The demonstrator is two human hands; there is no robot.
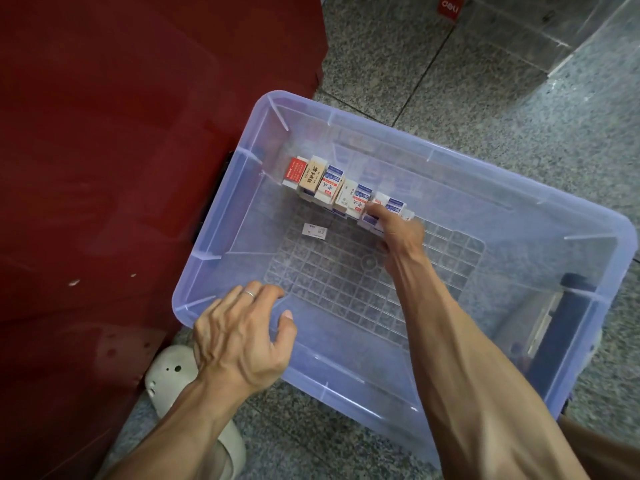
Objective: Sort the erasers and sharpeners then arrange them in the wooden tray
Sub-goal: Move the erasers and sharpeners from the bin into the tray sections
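Bin: we see a translucent blue plastic bin on a speckled stone floor, its base moulded in a grid.
Erasers: a row of boxed erasers stands along the far inner side of the bin, packed side by side. One sleeve is red with white writing, one tan with dark characters, several white and blue with red characters; we cannot read the wording.
Loose eraser: a single white eraser lies flat on the base, just in front of the row.
Right hand: our right hand pinches the erasers at the row's right end.
Left hand: our left hand rests on the near rim, fingers curled over the edge.
Writing: a red "deli" tag sits on a clear case at the top.
Surroundings: a dark red cabinet stands beside the bin; a pale sandal shows below.
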